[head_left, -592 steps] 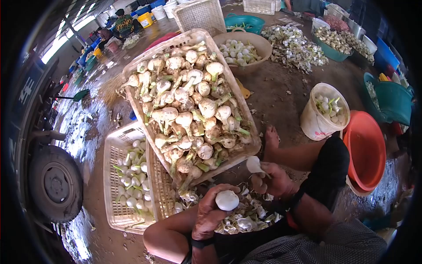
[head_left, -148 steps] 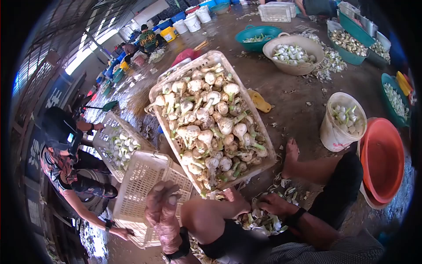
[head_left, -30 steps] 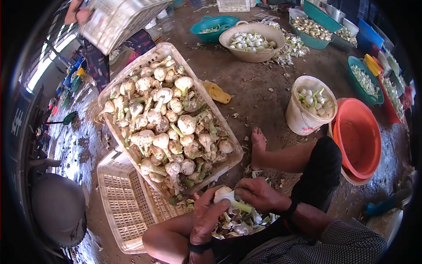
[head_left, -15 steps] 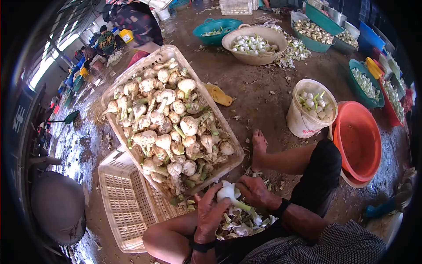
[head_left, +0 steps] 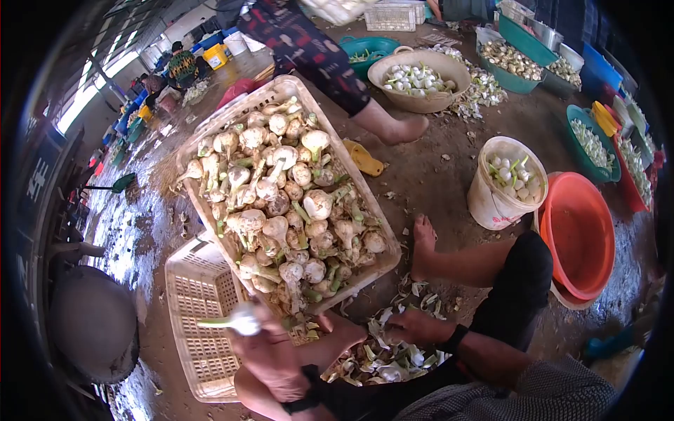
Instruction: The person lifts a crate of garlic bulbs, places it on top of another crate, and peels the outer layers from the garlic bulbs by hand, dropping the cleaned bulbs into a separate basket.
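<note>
A peeled white garlic bulb with a short green stem is in my left hand, which is blurred and held out to the left over the lower basket. Over the heap of garlic peelings between my legs is my right hand. Its fingers are curled together, and what they hold, if anything, is hidden. In front of me a slatted plastic crate is piled with unpeeled garlic bulbs, dirt and stems still on them.
An empty-looking cream basket lies partly under the crate. To the right stand a white bucket of peeled bulbs and red basins. Farther off are a beige basin, a yellow slipper and a walking person's leg.
My left hand has swung left with the garlic bulb, away from my right hand, which stays above the peelings. Another person has stepped in behind the crate.
</note>
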Demonstrator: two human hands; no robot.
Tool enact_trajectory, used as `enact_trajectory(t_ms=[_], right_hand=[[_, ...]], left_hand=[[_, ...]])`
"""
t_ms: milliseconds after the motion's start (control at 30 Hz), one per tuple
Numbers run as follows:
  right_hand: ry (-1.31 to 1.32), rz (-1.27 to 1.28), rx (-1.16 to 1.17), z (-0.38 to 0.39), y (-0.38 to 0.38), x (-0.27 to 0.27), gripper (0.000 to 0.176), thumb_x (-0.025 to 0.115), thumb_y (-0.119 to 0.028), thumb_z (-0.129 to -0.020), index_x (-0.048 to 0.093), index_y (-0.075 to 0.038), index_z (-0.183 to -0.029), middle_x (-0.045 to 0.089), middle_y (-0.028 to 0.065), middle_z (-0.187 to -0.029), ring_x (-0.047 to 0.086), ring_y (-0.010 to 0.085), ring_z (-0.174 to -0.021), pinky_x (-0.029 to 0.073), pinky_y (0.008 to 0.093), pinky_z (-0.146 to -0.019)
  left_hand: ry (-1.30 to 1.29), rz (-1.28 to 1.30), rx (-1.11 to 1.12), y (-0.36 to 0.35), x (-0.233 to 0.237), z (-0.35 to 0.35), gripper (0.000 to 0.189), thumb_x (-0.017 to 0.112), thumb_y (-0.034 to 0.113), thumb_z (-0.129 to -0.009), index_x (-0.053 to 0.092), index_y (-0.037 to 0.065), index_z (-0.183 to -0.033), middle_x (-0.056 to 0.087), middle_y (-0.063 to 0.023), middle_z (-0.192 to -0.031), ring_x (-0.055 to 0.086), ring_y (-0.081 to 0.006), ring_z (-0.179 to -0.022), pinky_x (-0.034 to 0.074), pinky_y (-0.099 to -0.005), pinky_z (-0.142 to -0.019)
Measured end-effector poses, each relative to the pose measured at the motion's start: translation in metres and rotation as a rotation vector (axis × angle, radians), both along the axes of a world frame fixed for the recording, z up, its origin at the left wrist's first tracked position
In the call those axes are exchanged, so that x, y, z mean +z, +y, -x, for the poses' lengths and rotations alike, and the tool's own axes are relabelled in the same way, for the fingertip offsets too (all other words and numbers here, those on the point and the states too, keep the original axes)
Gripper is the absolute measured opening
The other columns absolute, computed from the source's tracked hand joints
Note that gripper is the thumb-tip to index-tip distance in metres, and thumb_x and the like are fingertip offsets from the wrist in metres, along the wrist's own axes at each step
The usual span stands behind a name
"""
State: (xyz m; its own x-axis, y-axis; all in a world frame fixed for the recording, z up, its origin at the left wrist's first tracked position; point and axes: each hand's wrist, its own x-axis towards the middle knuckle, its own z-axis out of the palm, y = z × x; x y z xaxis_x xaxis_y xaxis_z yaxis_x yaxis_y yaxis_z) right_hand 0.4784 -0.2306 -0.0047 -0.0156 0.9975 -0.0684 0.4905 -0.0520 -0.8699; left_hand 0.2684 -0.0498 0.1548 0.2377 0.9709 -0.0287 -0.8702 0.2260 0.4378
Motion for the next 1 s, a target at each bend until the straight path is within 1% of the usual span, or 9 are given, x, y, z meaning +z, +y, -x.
enact_trajectory(t_ms=[167,300,400,467,567,700,800,933,1000], right_hand=[[0.034,-0.19,-0.313,-0.015,0.036,0.009,0.028,0.062,-0.024,-0.089,0.064,0.0,-0.103,0.064,0.0197,-0.074,0.066,0.0337,-0.067,0.051,0.0426,-0.06],[0.158,-0.237,-0.524,-0.021,0.085,0.043,0.031,0.063,-0.026,-0.089,0.064,0.001,-0.105,0.063,0.0185,-0.072,0.065,0.0316,-0.064,0.05,0.0407,-0.058],[0.059,-0.294,-0.649,-0.024,0.12,0.048,0.032,0.065,-0.029,-0.088,0.063,0.001,-0.101,0.064,0.0194,-0.074,0.065,0.0356,-0.066,0.05,0.043,-0.06],[-0.288,-0.23,-0.695,-0.021,0.136,0.054,0.033,0.067,-0.031,-0.084,0.061,0.001,-0.093,0.065,0.0217,-0.076,0.064,0.0398,-0.07,0.05,0.0458,-0.063],[-0.288,-0.07,-0.716,-0.018,0.146,0.058,0.034,0.069,-0.03,-0.081,0.058,0.0,-0.088,0.064,0.0242,-0.078,0.063,0.0433,-0.075,0.049,0.0484,-0.065],[-0.24,-0.209,-0.712,-0.025,0.144,0.043,0.034,0.069,-0.028,-0.079,0.056,0.002,-0.088,0.063,0.0234,-0.075,0.063,0.0384,-0.07,0.048,0.0451,-0.062],[0.113,-0.255,-0.507,-0.033,0.122,0.052,0.027,0.07,-0.019,-0.08,0.057,0.002,-0.09,0.061,0.0156,-0.073,0.059,0.0229,-0.065,0.045,0.0376,-0.059],[0.012,-0.369,-0.319,-0.012,0.079,0.081,0.025,0.071,-0.014,-0.081,0.061,0.0,-0.099,0.063,0.0144,-0.079,0.062,0.0216,-0.072,0.048,0.0363,-0.063],[0.208,-0.362,-0.229,0.002,0.065,0.094,0.031,0.071,-0.011,-0.082,0.061,-0.003,-0.11,0.063,0.015,-0.09,0.065,0.0261,-0.082,0.052,0.0373,-0.071]], left_hand=[[-0.106,0.091,0.16,0.012,0.012,0.035,0.052,0.06,0.033,-0.096,0.049,-0.007,-0.127,0.059,-0.0209,-0.118,0.065,-0.0279,-0.096,0.06,-0.0313,-0.08],[0.018,-0.094,-0.198,-0.008,0.017,0.006,0.049,0.058,0.039,-0.096,0.055,-0.004,-0.121,0.063,-0.0149,-0.11,0.063,-0.0199,-0.093,0.057,-0.0318,-0.081],[0.087,-0.09,-0.285,-0.019,0.006,-0.005,0.052,0.059,0.044,-0.094,0.055,0.001,-0.123,0.065,-0.0188,-0.11,0.066,-0.0277,-0.087,0.056,-0.0398,-0.076],[0.137,-0.114,-0.322,-0.026,0.005,-0.011,0.049,0.059,0.042,-0.095,0.055,0.002,-0.123,0.064,-0.0168,-0.11,0.065,-0.0247,-0.089,0.056,-0.0373,-0.078],[0.225,-0.139,-0.364,-0.028,-0.011,-0.009,0.05,0.062,0.04,-0.093,0.053,0.003,-0.125,0.064,-0.0157,-0.111,0.065,-0.0248,-0.089,0.055,-0.0383,-0.081],[0.306,-0.069,-0.34,-0.032,-0.012,-0.014,0.051,0.068,0.031,-0.088,0.054,-0.001,-0.125,0.064,-0.0215,-0.11,0.067,-0.031,-0.084,0.057,-0.0403,-0.073],[0.485,0.009,-0.31,-0.038,0.003,-0.024,0.053,0.072,0.029,-0.086,0.054,-0.002,-0.125,0.065,-0.0169,-0.101,0.065,-0.0234,-0.079,0.058,-0.0376,-0.067],[0.8,-0.058,-0.355,-0.043,0.0,-0.031,0.062,0.076,0.032,-0.083,0.053,-0.004,-0.128,0.066,-0.0151,-0.101,0.061,-0.0178,-0.069,0.053,-0.0288,-0.063],[0.776,-0.061,-0.428,-0.041,-0.009,-0.033,0.064,0.077,0.031,-0.083,0.051,-0.005,-0.129,0.066,-0.0154,-0.1,0.061,-0.0172,-0.068,0.054,-0.0295,-0.063]])
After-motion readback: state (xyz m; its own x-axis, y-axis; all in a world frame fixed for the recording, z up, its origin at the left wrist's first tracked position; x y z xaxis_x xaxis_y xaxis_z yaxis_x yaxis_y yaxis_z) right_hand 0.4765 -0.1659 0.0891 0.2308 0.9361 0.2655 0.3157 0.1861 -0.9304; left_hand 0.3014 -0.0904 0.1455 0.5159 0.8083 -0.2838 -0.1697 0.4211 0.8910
